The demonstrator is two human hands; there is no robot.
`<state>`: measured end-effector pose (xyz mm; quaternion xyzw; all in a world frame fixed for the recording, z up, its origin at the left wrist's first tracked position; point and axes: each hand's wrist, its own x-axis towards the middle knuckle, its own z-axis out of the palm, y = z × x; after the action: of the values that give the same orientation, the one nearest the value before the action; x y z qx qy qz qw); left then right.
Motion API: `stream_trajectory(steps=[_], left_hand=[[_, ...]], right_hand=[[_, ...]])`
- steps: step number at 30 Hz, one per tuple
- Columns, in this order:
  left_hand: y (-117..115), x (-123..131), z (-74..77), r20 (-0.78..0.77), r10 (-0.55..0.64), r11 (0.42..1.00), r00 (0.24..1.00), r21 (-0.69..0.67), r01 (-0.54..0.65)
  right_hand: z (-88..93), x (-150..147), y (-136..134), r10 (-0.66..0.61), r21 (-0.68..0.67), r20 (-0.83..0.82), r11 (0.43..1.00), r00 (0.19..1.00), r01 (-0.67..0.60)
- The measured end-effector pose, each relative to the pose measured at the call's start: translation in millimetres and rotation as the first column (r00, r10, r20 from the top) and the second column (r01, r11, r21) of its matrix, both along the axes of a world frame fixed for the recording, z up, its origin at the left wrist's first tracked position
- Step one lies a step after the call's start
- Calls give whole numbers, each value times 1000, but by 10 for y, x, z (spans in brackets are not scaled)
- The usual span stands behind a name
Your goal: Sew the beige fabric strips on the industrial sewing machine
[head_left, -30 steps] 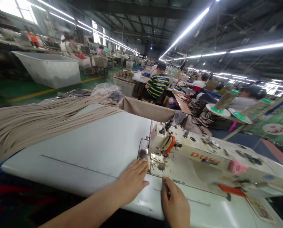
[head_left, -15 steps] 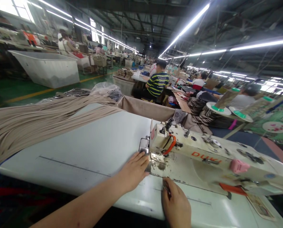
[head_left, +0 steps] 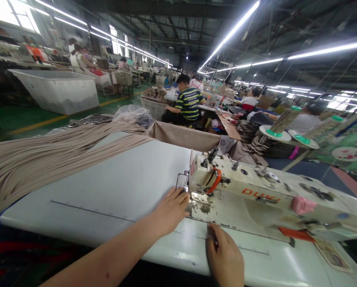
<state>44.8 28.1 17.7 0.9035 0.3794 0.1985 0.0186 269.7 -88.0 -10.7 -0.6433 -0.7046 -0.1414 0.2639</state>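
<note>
Nearest, the right hand (head_left: 226,257) rests on the white table (head_left: 121,187), its fingers curled around a small dark tool (head_left: 212,236). The left hand (head_left: 170,210) lies flat with fingers stretched out, the tips just beside the needle end of the sewing machine (head_left: 256,195). Farther left lies a pile of beige strips (head_left: 31,163), and well behind it sits a person in a striped shirt (head_left: 188,104).

My left hand (head_left: 170,211) lies flat, palm down, fingers straight and together, its forearm (head_left: 115,259) stretched out behind it. My right hand (head_left: 226,259) sits just right of it and nearer me, knuckles up, fingers curled under.
</note>
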Motion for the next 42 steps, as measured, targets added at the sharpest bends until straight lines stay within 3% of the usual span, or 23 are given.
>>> stream_trajectory(steps=[12,15,21,27,32,42], left_hand=[[15,-1,19,-55,2,1000,998,16,-2],[76,1,59,5,7,998,1000,-59,-7],[566,67,49,128,32,981,991,-195,-6],[968,149,96,156,-97,969,983,-209,129],[1004,114,144,167,-140,962,976,-211,174],[969,-19,122,125,-105,967,987,-219,130]], right_hand=[[15,-13,2,4,43,22,999,1000,-5],[28,-22,-2,-4,39,18,999,1000,3],[62,-33,-2,-18,39,21,999,1000,18],[48,-11,9,-6,44,-29,999,1000,8],[31,-2,-7,-15,3,-71,1000,997,15],[-6,-39,-23,-58,-20,-108,998,992,56]])
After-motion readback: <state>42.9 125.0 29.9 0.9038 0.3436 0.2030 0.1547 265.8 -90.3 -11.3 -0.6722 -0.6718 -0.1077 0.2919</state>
